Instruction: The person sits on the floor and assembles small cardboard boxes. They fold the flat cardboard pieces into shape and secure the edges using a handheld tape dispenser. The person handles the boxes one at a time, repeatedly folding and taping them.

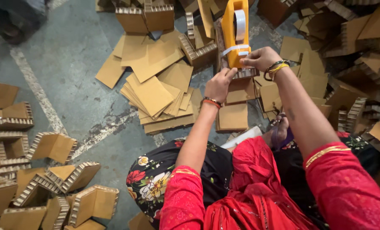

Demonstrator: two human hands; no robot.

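- Above the floor point(79, 72), just past the lap, both hands work at a yellow tape dispenser point(234, 32) and the honeycomb card piece point(245, 73) under it.
- Right hand point(261, 58) is pinched shut on the dispenser's lower end, where a white tape strip point(236, 49) crosses its front; whether the fingers also hold the tape tail I cannot tell.
- Left hand point(219, 85) is curled closed against the near edge of the card piece, seemingly steadying it; its fingertips are hidden, so the exact hold is unclear.
- To do this well, I judge the left hand should keep the piece square and still while the right draws tape flat along the seam, with no slack.
- Press the strip down along its length before cutting, so the corner stays shut.
- Flat card sheets point(154, 91) lie just left of the hands; finished angle pieces point(49, 147) sit well apart at lower left, more scrap point(351, 38) at right.
- Keep the tape clear of the bangles point(276, 67).
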